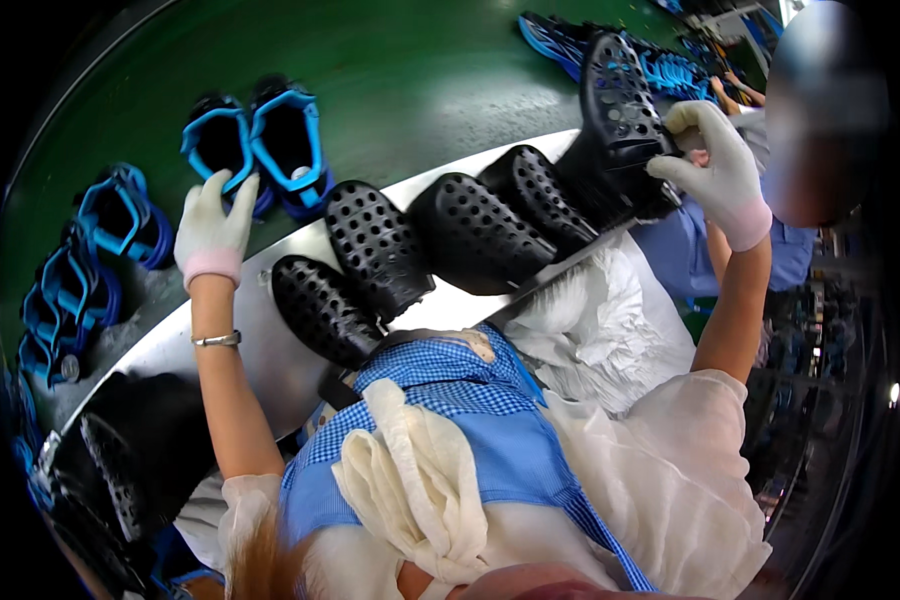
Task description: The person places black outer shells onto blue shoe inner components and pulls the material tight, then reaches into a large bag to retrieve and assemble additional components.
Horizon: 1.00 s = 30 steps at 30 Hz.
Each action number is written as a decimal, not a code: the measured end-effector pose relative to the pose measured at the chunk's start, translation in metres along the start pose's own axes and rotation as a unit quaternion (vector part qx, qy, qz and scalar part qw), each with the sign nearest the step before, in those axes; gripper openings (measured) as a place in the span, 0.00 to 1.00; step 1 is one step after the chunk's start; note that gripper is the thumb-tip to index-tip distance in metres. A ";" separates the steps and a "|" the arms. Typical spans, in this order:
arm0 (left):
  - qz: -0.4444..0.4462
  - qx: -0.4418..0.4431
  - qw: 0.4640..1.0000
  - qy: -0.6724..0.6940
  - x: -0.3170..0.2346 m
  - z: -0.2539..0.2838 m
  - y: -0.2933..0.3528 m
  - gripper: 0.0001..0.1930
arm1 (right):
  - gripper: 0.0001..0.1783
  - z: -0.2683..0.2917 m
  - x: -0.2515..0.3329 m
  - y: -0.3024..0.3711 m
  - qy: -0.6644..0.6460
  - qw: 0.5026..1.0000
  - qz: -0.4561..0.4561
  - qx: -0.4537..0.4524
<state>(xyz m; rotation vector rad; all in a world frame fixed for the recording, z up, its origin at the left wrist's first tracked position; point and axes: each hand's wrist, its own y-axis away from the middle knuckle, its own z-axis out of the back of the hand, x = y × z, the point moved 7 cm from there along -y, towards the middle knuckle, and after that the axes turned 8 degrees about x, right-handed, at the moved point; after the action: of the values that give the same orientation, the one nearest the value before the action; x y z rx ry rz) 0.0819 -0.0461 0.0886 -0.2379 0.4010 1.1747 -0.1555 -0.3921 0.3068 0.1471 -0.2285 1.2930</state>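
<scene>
My left hand (217,228), in a white glove with a pink cuff, has its fingers apart at the near edge of a black shoe with bright blue lining (217,140). The fingertips touch or overlap its collar. A matching shoe (286,140) stands close on its right. At the right, my gloved right hand (722,170) curls its thumb and fingers around the back end of a black perforated shoe form (618,95), tilted up above the rest. Several similar forms, such as this one with large holes (375,245), lie in a row between my hands.
The forms rest on a silver metal ledge (255,290) along the green table (400,75). More blue-lined shoes (125,215) stand at the left, others (560,45) at the far right. Crumpled white plastic (610,330) hangs before me. A person in blue (785,250) is close on the right.
</scene>
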 end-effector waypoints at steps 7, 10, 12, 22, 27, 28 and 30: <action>-0.064 0.139 0.718 0.679 -0.027 0.026 0.021 0.35 | 0.24 -0.078 0.176 -0.064 -0.075 0.944 0.310 0.083; -0.075 0.159 0.546 0.819 -0.030 0.033 0.033 0.31 | 0.22 -0.116 0.226 -0.079 -0.125 0.914 0.365 0.125; -0.079 0.127 0.501 0.852 -0.023 0.049 0.039 0.28 | 0.22 -0.140 0.249 -0.089 -0.179 0.905 0.359 0.143; 0.017 -0.064 0.499 0.864 0.058 0.023 0.024 0.16 | 0.30 -0.218 0.297 -0.110 -0.164 0.912 0.282 0.248; 0.069 -0.113 0.551 0.824 0.061 0.019 0.018 0.16 | 0.27 -0.219 0.297 -0.125 -0.111 0.923 0.296 0.219; 0.080 -0.133 0.579 0.800 0.065 0.019 0.016 0.19 | 0.26 -0.220 0.297 -0.129 -0.103 0.927 0.291 0.213; 0.062 -0.099 0.639 0.761 0.062 0.020 0.014 0.23 | 0.23 -0.222 0.293 -0.139 -0.087 0.935 0.280 0.201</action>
<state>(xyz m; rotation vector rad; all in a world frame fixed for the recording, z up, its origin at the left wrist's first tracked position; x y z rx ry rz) 0.0924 0.0189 0.0805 -1.4573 1.7970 0.8769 0.0726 -0.1038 0.1678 0.5815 -0.1571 1.8909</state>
